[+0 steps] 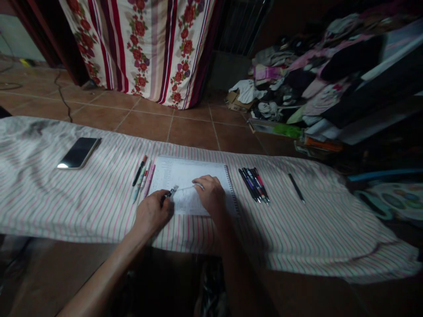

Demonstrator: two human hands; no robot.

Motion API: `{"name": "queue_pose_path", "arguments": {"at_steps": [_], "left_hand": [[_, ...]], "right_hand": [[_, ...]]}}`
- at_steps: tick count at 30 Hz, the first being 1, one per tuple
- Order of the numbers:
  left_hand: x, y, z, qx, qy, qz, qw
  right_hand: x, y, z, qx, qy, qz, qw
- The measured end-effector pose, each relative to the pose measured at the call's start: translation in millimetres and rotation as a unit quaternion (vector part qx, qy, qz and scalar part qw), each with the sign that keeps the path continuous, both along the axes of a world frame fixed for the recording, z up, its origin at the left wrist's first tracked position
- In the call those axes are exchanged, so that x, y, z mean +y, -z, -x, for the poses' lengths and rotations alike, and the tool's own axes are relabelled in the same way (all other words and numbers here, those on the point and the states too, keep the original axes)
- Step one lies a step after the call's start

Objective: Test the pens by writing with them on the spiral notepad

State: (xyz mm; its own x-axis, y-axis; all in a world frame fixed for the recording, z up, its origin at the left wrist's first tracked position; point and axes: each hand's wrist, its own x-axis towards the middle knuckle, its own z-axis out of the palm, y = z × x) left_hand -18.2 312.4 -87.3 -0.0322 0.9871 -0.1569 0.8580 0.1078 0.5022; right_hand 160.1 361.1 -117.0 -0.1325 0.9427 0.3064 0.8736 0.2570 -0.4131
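Observation:
A spiral notebook (pixel 188 176) lies open on a striped cloth (pixel 66 198) over the floor. My left hand (pixel 152 214) is closed on a dark pen (pixel 168 194) at the page's lower left edge. My right hand (pixel 209 193) rests on the page with fingers curled, pinching the end of a thin pale stick-like thing (pixel 187 188) that reaches toward the pen. What exactly that thing is I cannot make out.
Several pens (pixel 142 176) lie left of the notebook, another bunch of pens (pixel 254 184) to its right, and a single black pen (pixel 296 188) farther right. A phone (pixel 79 152) lies on the cloth at left. A floral curtain (pixel 145 48) and a clothes heap (pixel 307 79) are behind.

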Motion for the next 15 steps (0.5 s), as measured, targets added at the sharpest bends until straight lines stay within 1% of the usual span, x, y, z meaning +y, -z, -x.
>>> {"name": "queue_pose_path", "arguments": {"at_steps": [5,15], "left_hand": [[1.9,0.5,8.7,-0.017,-0.012,0.007,1.000],[0.3,2.2,22.0,-0.002,-0.015,0.015,1.000]], "right_hand": [[0.2,-0.1,8.6,-0.028,-0.007,0.013,1.000],[3.5,2.7,16.2,-0.024,-0.018,0.006,1.000]]}}
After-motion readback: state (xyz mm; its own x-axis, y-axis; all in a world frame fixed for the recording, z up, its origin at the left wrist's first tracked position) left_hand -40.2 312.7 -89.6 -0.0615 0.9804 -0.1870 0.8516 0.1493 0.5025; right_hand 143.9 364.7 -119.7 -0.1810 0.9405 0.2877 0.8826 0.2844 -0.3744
